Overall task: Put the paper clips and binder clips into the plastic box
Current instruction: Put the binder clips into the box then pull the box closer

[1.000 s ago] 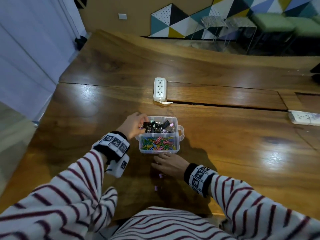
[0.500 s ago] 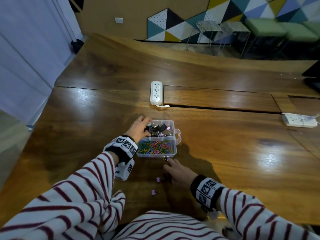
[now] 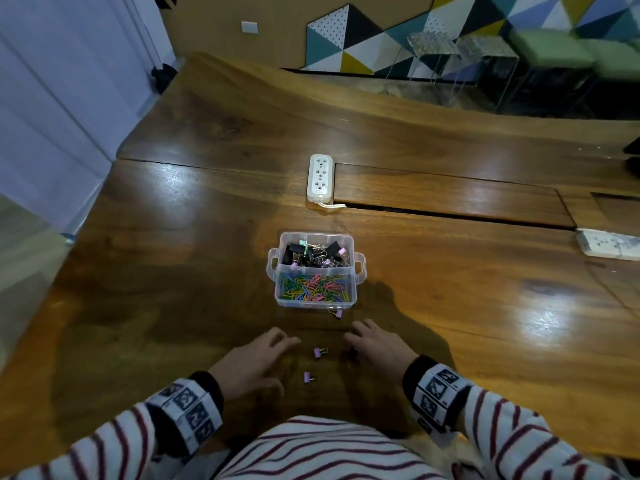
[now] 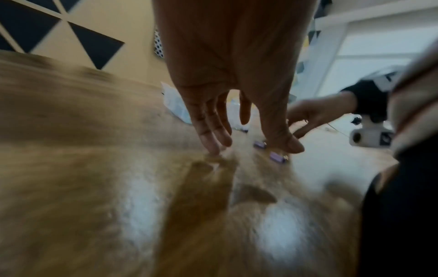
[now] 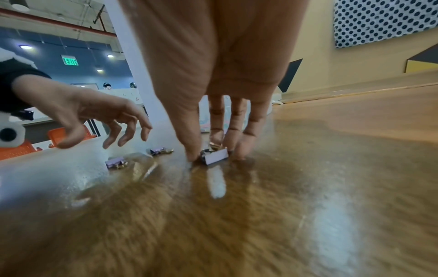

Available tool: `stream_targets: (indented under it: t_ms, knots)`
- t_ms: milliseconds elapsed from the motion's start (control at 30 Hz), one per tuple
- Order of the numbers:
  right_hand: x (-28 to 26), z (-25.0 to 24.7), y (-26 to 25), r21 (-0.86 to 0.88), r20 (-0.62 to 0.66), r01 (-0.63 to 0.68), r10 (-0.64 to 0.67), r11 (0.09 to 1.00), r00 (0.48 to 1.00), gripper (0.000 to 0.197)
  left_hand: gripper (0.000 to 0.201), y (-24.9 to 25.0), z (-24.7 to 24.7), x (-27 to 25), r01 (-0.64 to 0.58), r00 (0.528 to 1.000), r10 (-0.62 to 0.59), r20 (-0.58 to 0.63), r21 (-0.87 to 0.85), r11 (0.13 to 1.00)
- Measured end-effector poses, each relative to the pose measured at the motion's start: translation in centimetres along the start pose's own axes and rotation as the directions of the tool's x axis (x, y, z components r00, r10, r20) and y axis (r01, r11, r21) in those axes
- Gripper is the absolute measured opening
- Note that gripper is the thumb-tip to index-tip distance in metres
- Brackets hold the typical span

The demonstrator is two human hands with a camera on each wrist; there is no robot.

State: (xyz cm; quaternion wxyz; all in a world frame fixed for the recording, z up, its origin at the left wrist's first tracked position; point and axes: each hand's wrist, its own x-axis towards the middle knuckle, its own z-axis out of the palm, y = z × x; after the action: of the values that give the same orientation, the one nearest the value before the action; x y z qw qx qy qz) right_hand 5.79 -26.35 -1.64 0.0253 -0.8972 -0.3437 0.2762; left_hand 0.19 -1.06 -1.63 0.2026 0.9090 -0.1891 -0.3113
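Since the frame half a second earlier, the left hand (image 3: 250,362) had withdrawn from the far compartment of the plastic box (image 3: 360,271) and come down to the near table (image 3: 173,271) beside two loose purple binder clips, while the right hand (image 3: 377,344) had stayed low at the same spot. In the head view, the box stood between the hands and the white power strip (image 3: 320,179), with black and pastel binder clips (image 3: 313,254) in its far compartment and coloured paper clips (image 3: 313,289) in the near one. One purple binder clip (image 3: 338,313) lay just outside the box's near wall, a second (image 3: 319,352) lay between the hands, and a third (image 3: 309,377) lay nearer the body. In the left wrist view, the left hand's fingers (image 4: 213,138) were spread and relaxed, tips at the wood, holding nothing; the two clips lay just beside the thumb. In the right wrist view, the thumb and fingers of the right hand bracketed a fourth purple binder clip (image 5: 214,156) on the table; contact appeared to exist, but a completed pinch could not be confirmed. Probable faults from here: the small clip could skid on the glossy wood if the pinch closed off-centre; its wire handles could snag a fingertip; the clip against the box wall could be overlooked; and a hurried drop could place a binder clip in the paper-clip compartment.
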Motion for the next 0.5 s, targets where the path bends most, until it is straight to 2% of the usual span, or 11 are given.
stream_targets:
  t_ms: [167,300,400,500]
  knots:
    - [-0.5,-0.1,-0.1,0.040,0.047,-0.034,0.032,0.999,0.998,0.048,0.087,1.4,1.6,1.9,-0.011,0.998,0.018,-0.054,0.132,0.991]
    - [-0.5,-0.1,0.4,0.114,0.124,-0.069,0.054,0.991,0.991,0.048,0.076,3.3,1.4,3.9,-0.045,0.998,0.053,-0.038,0.183,0.982]
    - [-0.2,-0.1,1.0,0.157,0.111,-0.042,0.025,0.987,0.994,0.034,0.062,4.2,1.2,4.5,-0.063,0.998,0.063,0.008,0.207,0.976]
    - [0.2,-0.3,2.1,0.388,0.037,-0.076,0.066,0.919,0.997,0.013,0.049,4.4,1.5,4.3,-0.051,0.998,0.046,0.034,0.194,0.980]
